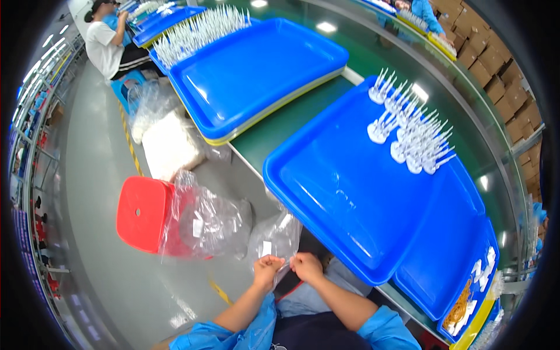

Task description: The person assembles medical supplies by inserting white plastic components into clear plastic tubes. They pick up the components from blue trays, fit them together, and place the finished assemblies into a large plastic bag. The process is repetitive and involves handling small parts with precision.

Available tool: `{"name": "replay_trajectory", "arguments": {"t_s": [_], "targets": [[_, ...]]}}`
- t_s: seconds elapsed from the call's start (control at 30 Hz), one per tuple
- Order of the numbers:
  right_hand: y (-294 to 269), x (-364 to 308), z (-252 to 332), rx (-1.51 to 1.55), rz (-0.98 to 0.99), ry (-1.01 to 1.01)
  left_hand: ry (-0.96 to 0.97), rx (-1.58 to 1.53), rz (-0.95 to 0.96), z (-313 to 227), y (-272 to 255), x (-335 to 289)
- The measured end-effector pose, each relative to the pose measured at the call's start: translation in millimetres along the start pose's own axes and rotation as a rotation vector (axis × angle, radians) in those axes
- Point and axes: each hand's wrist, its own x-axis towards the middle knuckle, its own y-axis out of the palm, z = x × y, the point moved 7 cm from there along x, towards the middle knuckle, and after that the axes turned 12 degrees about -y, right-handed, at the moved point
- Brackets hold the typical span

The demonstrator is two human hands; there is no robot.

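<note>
My left hand point(269, 271) and my right hand point(306, 266) are close together in front of my lap, beside the workbench's edge. Both pinch the near edge of a see-through plastic bag point(280, 233) with a small white label. The bag hangs beyond my fingers, below the bench; its contents are hard to make out. Right of it, a large blue tray point(332, 198) rests on the bench. Several white, thin-stemmed plastic parts point(411, 131) stand upright in the tray's far right part.
A red stool point(143, 213) with another plastic bag point(213, 224) against it stands left on the floor, near a white sack point(170, 146). Stacked blue trays point(262, 70) sit farther along the bench. A seated person point(108, 44) works at the far left.
</note>
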Motion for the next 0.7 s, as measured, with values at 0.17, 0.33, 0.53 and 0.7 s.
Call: {"name": "replay_trajectory", "arguments": {"t_s": [0.17,0.33,0.53,0.7], "targets": [[-16.7,-4.0,19.0,-0.187,-0.086,0.039,0.162,-0.019,-0.143,-10.6,8.8,-1.2],[-33.6,-8.4,10.1,-0.092,-0.175,0.143,0.361,-0.067,-0.4,-23.6,-30.0,24.4],[-27.9,-5.1,8.7,-0.092,-0.22,-0.128,0.476,0.443,-0.187,-73.2,-39.9,-8.7],[-30.6,-12.3,28.0,0.15,-0.028,-0.011,0.698,0.864,-0.28,-46.2,-7.8,-43.3]]}}
